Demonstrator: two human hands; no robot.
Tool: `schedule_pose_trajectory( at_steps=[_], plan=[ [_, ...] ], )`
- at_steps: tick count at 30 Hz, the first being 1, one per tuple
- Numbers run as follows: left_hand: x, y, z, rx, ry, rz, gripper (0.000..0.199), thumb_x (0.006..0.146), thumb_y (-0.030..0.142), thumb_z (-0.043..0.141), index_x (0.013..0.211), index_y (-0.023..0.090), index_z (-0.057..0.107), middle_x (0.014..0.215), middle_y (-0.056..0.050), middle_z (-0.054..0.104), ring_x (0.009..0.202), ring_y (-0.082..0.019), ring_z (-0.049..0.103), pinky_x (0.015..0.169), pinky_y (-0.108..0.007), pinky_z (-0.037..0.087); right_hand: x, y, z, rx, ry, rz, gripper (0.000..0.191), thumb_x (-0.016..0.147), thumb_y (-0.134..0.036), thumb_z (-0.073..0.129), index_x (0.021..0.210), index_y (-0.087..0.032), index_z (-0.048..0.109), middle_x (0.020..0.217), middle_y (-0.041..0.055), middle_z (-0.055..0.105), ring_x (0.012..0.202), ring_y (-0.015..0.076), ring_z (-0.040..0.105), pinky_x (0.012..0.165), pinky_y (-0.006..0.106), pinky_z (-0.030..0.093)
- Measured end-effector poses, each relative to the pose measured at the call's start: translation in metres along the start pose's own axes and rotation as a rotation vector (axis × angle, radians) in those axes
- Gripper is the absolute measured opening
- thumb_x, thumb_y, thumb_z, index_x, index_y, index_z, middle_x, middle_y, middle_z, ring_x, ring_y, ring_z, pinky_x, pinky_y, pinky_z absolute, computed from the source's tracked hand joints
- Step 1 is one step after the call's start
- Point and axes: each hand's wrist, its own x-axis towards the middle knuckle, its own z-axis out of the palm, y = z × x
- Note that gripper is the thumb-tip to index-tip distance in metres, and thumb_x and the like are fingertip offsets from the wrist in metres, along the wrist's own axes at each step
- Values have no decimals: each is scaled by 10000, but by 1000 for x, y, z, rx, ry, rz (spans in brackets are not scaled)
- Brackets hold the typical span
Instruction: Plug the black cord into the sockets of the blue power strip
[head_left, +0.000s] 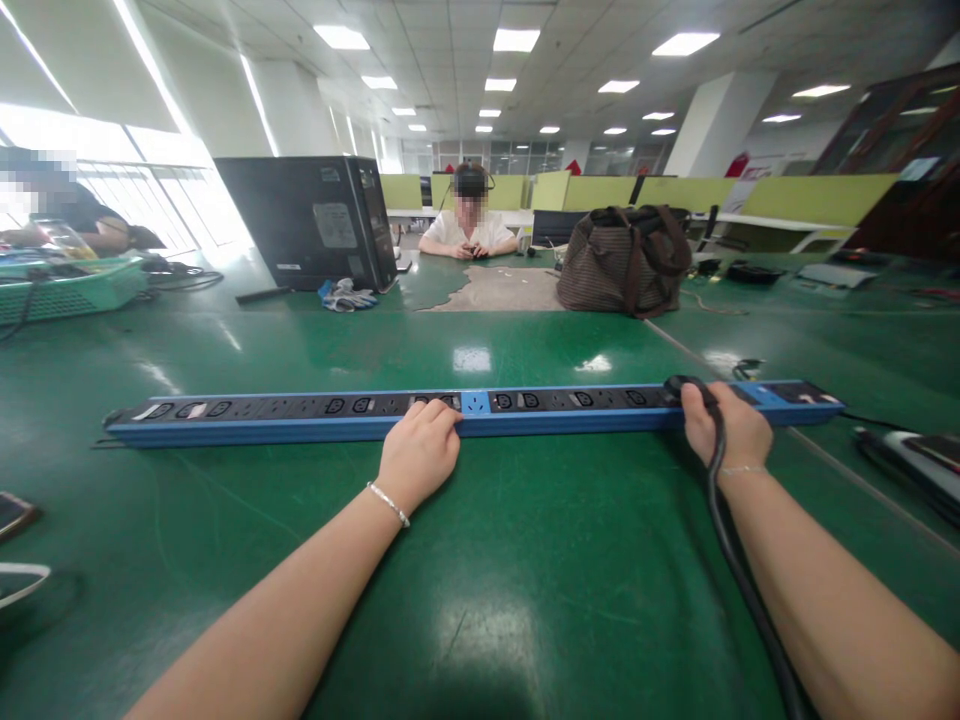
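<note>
A long blue and black power strip [570, 401] lies across the green table [517, 560], its many sockets facing up. My left hand [421, 448] rests on the strip's middle, fingers curled over it just left of a light blue socket [475, 403]. Near the strip's right part, my right hand [724, 425] is closed round a black plug [684, 386] held at the strip's sockets. Whether the plug is seated in a socket cannot be seen. Its thick black cable [739, 570] runs down beside my right forearm.
Behind the strip stand a black computer case [307, 220], gloves [346, 295] and a brown striped bag [619, 262]. A green basket [75, 290] is at the left. One person [469, 225] sits across the table, another [71, 205] at the left. Devices lie at the right edge.
</note>
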Motion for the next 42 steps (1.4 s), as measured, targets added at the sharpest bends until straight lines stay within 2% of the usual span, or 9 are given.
schedule_pose_trajectory(
  at_steps=[4,8,12,15,18,22,30,37,42],
  plan=[
    [0,0,0,-3,0,8,231,833,164,439,928,178,649,890,-41,642,816,-190,531,810,-319,444,6,6,0,71,32,51,368,835,-499,346,793,-214,574,645,38,527,561,163,421,536,268,275],
    [0,0,0,-5,6,-2,232,835,166,437,925,184,650,890,-36,643,816,-189,531,801,-316,445,16,24,-4,139,163,203,384,831,-479,313,836,-212,589,700,73,563,678,237,519,632,340,386],
    [0,0,-1,-2,4,-6,230,835,172,438,923,188,650,886,-37,642,818,-191,536,792,-315,448,22,47,-9,226,270,338,359,776,-471,416,931,-190,579,778,101,588,794,297,562,744,425,435],
    [0,0,-1,3,0,-10,231,834,171,438,920,191,651,880,-38,642,814,-191,538,785,-316,450,23,59,-10,295,344,373,433,734,-438,497,1073,-172,540,857,108,601,830,297,578,778,436,448],
    [0,0,-1,2,3,-11,231,831,168,441,919,188,653,876,-38,643,814,-192,536,789,-316,448,23,62,-10,328,373,292,412,743,-398,490,1105,-211,549,907,79,611,827,265,590,790,415,455],
    [1,0,-1,-3,-9,-2,231,827,164,443,922,185,653,882,-40,644,814,-194,534,799,-320,445,26,66,0,331,360,156,361,742,-388,463,1011,-206,621,907,64,608,846,243,579,823,390,443],
    [1,0,-2,-15,-21,-7,230,831,171,439,919,185,651,882,-46,639,822,-195,532,796,-326,447,37,94,27,401,392,68,480,723,-440,479,1061,-138,637,942,96,628,851,236,585,823,382,453],
    [2,1,-2,-10,-18,-14,226,831,169,436,893,184,652,874,-41,643,812,-192,531,785,-324,452,46,91,21,437,394,-25,422,711,-405,500,979,-135,683,946,105,663,866,232,609,848,363,453],
    [1,0,-2,-2,-13,-13,227,833,176,431,887,190,651,872,-46,643,813,-195,535,777,-329,457,50,97,19,386,291,-81,390,724,-395,518,991,-156,672,992,105,668,912,229,607,850,338,453]
  ],
)
